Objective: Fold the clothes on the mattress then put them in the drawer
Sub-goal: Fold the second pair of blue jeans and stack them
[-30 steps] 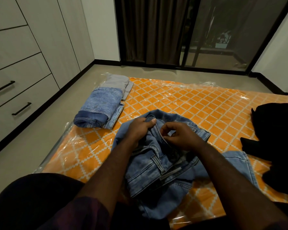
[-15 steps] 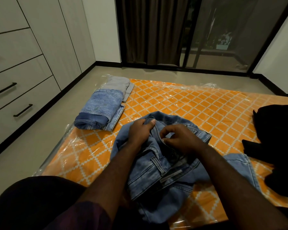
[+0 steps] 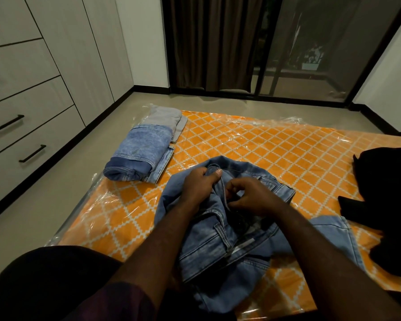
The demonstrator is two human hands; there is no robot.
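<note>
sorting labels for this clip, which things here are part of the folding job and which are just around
Part of the job: unfolded jeans, gripped by left hand and right hand; folded blue jeans; folded grey garment; black clothes; mattress; drawers.
Just around: curtain; glass door.

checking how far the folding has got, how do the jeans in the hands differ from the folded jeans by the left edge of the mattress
The folded jeans lie in a neat, compact bundle; the jeans in hand are rumpled and spread open. The folded jeans lie untouched; the jeans in hand are gripped at the waist by the left hand and right hand. Both are blue denim on the orange mattress.
</note>
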